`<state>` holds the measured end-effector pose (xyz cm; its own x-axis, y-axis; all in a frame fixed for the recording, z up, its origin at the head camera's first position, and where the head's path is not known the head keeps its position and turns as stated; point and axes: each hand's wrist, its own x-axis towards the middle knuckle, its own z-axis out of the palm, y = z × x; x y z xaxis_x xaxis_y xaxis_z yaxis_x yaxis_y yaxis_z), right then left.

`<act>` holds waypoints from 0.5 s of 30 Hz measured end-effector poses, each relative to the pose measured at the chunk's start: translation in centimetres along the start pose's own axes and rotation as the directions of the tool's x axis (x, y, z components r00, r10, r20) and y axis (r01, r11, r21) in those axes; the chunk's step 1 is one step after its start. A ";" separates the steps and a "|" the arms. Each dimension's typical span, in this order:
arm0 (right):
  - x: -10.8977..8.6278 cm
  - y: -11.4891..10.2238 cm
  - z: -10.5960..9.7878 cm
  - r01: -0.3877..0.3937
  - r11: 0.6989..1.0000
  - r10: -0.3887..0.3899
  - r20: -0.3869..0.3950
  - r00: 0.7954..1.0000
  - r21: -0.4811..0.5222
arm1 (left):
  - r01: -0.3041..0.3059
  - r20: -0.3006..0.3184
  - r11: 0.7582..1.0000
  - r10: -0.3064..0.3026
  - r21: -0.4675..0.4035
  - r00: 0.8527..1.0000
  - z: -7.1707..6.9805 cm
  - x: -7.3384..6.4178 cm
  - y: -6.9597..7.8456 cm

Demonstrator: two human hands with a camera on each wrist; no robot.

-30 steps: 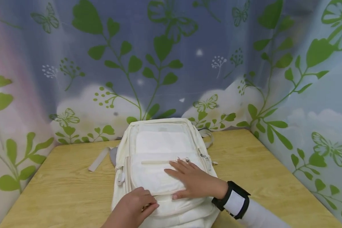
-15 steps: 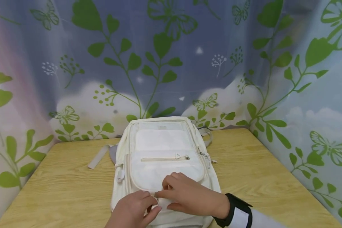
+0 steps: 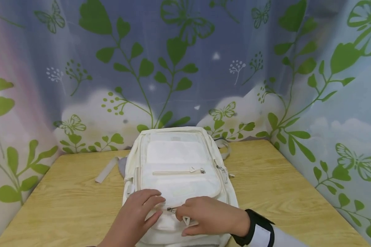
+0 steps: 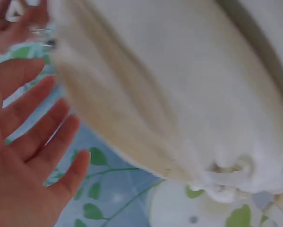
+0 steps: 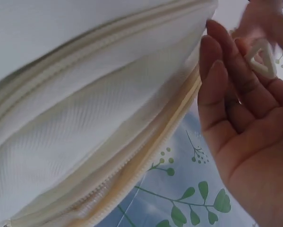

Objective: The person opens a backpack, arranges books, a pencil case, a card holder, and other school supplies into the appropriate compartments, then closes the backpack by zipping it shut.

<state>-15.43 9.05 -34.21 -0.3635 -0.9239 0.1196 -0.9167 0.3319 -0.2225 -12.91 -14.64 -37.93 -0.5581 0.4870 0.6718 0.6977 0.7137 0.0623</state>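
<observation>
A cream-white backpack [image 3: 179, 152] lies front side up on the table. My right hand [image 3: 211, 215] is at its lower front pocket, fingers curled and pinching the zipper pull [image 3: 187, 220]. The pull's white triangular tab [image 5: 262, 59] pokes out between the fingers in the right wrist view, where the pocket's zipper [image 5: 101, 182] is parted and its pale lining [image 5: 80, 146] shows. Left of the metal slider [image 3: 170, 209], my left hand [image 3: 135, 214] holds nothing, its fingers loosely spread over the pocket. In the left wrist view that hand [image 4: 32, 137] is beside the cream fabric.
Above the pocket runs a second, straight zipper [image 3: 177, 173] with its own triangular tab. Straps [image 3: 106, 170] stick out at both sides of the backpack onto the wooden table [image 3: 80, 192]. A leaf-and-butterfly curtain [image 3: 185, 85] hangs behind and at the sides.
My right hand has come down from the front panel to the pocket zipper and taken its pull. My left hand has let go there and moved slightly up and left, fingers spreading.
</observation>
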 end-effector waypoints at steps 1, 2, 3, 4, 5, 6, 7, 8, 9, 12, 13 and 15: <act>0.0 0.1 0.0 0.012 1.000 -0.012 -0.016 1.000 0.005 | 0.011 0.022 1.000 -0.011 0.009 1.000 0.3 -0.1 -0.3; -0.1 0.2 0.1 0.021 1.000 -0.021 -0.034 0.999 0.003 | 0.019 0.051 1.000 -0.020 0.009 0.998 0.5 -0.1 -0.5; 0.0 0.3 0.2 0.033 0.999 -0.033 -0.055 0.998 -0.009 | 0.026 0.085 1.000 -0.027 0.011 0.996 0.8 -0.2 -0.7; 0.0 0.3 0.4 0.042 0.999 -0.043 -0.071 0.997 -0.022 | 0.037 0.119 0.999 -0.038 0.009 0.992 1.1 -0.3 -0.8; 0.0 0.3 0.5 0.045 0.999 -0.047 -0.084 0.995 -0.028 | 0.044 0.150 0.999 -0.045 0.009 0.988 1.2 -0.4 -0.9; 0.0 0.3 0.6 0.038 0.999 -0.040 -0.089 0.995 -0.027 | 0.043 0.169 0.999 -0.044 0.006 0.985 1.4 -0.5 -1.0; -0.1 0.3 0.6 0.023 1.000 -0.024 -0.084 0.996 -0.016 | 0.037 0.182 0.999 -0.038 0.011 0.983 1.5 -0.6 -1.0; -0.2 0.3 0.5 0.004 1.000 -0.004 -0.074 0.997 -0.004 | 0.024 0.183 1.000 -0.027 0.019 0.983 1.6 -0.6 -1.1; -0.4 0.2 0.4 -0.021 1.000 0.022 -0.056 0.998 0.015 | 0.012 0.180 0.999 -0.018 0.032 0.984 1.6 -0.7 -1.2; -1.2 0.3 0.0 -0.120 0.989 0.121 0.003 0.993 0.083 | -0.009 0.175 0.998 -0.002 0.058 0.985 1.8 -0.7 -1.3; -1.6 0.3 -0.2 -0.155 0.983 0.154 0.019 0.988 0.096 | -0.010 0.179 0.998 -0.001 0.061 0.984 1.8 -0.7 -1.4; -2.4 0.6 -0.7 -0.219 0.969 0.215 0.045 0.976 0.112 | -0.008 0.193 0.998 -0.003 0.060 0.981 1.8 -0.7 -1.5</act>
<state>-15.18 11.59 -33.92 -0.5442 -0.8385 0.0257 -0.7904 0.5023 -0.3506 -14.37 -15.10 -39.80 -0.6365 0.5725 0.5169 0.6742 0.7385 0.0123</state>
